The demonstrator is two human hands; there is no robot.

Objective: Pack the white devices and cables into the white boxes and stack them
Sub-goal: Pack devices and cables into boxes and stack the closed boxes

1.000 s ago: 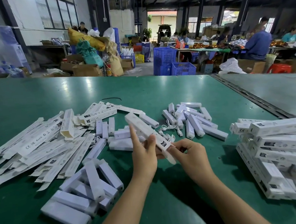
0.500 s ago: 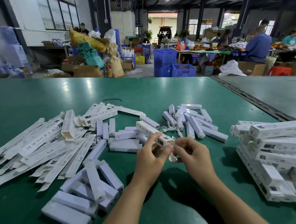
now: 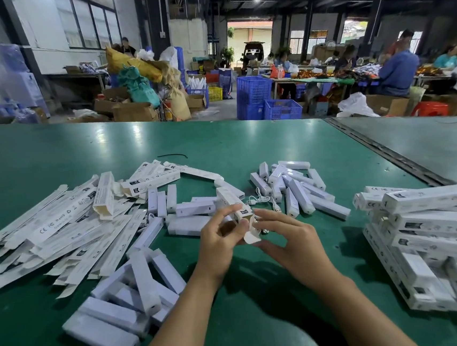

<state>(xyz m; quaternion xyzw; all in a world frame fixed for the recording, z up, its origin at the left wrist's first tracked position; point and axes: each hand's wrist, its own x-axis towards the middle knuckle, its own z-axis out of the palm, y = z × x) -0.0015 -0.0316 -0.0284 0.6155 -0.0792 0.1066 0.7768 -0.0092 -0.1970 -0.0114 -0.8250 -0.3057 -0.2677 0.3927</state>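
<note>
Left grip (image 3: 222, 237) is grasping a box (image 3: 231, 200); right grip (image 3: 289, 239) is seemingly pinching its flap (image 3: 251, 237). Rushing the tuck could be creasing that flap, leaving the box gaping.

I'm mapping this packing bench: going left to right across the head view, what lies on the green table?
Flat unfolded boxes → held box → loose white devices → stack of packed boxes.

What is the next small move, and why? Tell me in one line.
Probably fold the open flap in and shut the box. The left hand grips the box near its end, the flap there hangs open, and the right hand has its fingers right at it.
</note>
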